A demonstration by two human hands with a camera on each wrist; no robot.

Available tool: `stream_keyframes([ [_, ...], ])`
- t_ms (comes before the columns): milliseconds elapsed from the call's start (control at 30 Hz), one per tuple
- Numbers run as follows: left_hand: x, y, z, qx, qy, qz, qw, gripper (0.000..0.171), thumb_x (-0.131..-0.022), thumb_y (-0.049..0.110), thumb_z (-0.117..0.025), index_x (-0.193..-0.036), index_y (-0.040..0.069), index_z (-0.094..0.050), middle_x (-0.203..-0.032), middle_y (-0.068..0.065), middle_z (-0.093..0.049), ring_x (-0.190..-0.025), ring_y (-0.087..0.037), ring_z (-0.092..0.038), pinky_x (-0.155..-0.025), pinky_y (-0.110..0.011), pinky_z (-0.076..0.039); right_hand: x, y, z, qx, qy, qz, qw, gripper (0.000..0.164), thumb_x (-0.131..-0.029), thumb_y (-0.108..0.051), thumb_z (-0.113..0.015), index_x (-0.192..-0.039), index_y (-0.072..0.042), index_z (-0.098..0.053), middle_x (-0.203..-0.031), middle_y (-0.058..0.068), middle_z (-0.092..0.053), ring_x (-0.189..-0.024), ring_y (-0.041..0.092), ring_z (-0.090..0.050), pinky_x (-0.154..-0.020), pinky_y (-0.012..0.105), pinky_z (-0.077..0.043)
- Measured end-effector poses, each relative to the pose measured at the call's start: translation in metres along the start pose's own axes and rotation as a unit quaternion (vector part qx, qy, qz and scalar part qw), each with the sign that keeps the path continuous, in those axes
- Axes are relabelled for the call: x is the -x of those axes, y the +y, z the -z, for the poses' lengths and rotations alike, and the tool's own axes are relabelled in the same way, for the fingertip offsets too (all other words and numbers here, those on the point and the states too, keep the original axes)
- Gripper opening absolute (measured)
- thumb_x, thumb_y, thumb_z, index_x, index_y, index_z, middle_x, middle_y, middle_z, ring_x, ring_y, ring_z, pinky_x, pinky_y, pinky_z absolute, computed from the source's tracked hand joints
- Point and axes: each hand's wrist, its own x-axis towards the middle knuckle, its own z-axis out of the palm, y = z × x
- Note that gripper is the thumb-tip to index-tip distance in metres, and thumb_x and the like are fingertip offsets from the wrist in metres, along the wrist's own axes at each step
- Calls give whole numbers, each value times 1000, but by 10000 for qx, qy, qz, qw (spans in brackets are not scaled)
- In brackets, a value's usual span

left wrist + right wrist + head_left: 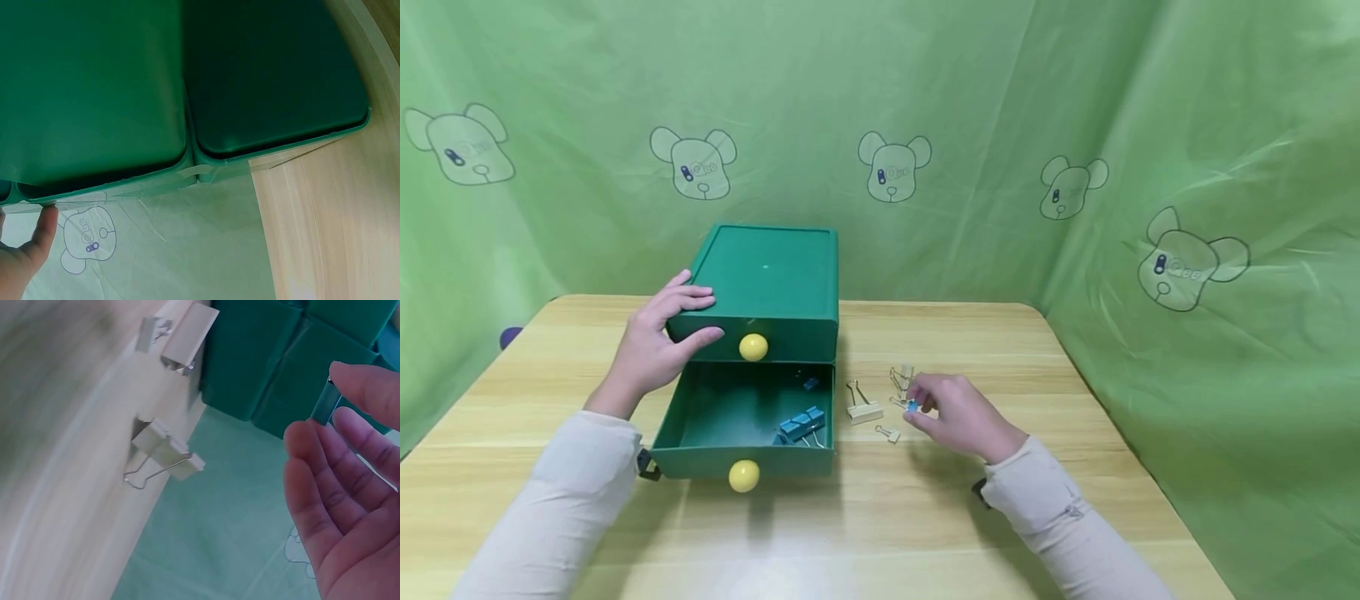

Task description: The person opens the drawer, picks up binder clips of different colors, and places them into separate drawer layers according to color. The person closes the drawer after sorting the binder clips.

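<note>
My left hand (655, 337) rests on the front left corner of a green drawer box (765, 267), its fingers on the top and the thumb by the front face. The lower drawer (715, 417) is pulled out. Inside it lie blue binder clips (801, 423), with a small blue one farther back. Right of the box, my right hand (962, 414) pinches a small blue binder clip (326, 402) between thumb and fingertips, above the table. Close by lie a large white binder clip (865, 412), a small white one (889, 434) and more white clips (169, 450).
Everything stands on a light wooden table (925, 517). Yellow round knobs sit on the upper drawer (707, 343) and the lower one. A green curtain (970, 108) with printed bear heads hangs behind the table and along its right side.
</note>
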Motion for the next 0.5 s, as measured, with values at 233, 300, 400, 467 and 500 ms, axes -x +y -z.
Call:
stream_keyframes([
  [233,-1,3,1,25,-24,55,10000,37,-79,3,-78,-114,-1,-67,-126,-18,-60,-141,-28,-31,-112,-57,-23,-4,-12,5,-7,112,243,9996,15,-83,-12,-76,-90,-7,-64,-80,-3,-64,-75,17,-64,-68,29,-55],
  [300,0,2,1,18,-24,48,10000,37,-79,3,-79,-114,-1,-67,-126,-18,-60,-141,-28,-31,-112,-57,-23,-5,-14,6,2,144,294,9995,15,-83,-12,-76,-90,-8,-64,-80,-3,-64,-75,16,-64,-68,27,-54],
  [400,0,2,1,31,-13,-8,10000,37,-79,3,-79,-114,-1,-67,-125,-18,-61,-140,-29,-31,-112,-56,-23,-6,-18,6,-9,158,348,9993,15,-82,-11,-77,-90,-7,-64,-80,-2,-65,-75,14,-63,-68,26,-54],
  [467,1,2,1,22,-15,-2,10000,37,-79,3,-78,-114,-1,-67,-125,-18,-61,-141,-28,-31,-112,-56,-23,-7,-20,6,-59,142,379,9992,15,-83,-11,-77,-90,-7,-64,-81,-2,-65,-75,15,-63,-69,27,-55],
  [500,1,2,1,15,-15,-1,10000,36,-79,3,-78,-114,-1,-67,-125,-18,-61,-141,-28,-31,-112,-56,-23,-8,-21,6,-83,137,399,9991,15,-83,-11,-77,-90,-7,-64,-81,-2,-65,-75,15,-64,-69,28,-55],
])
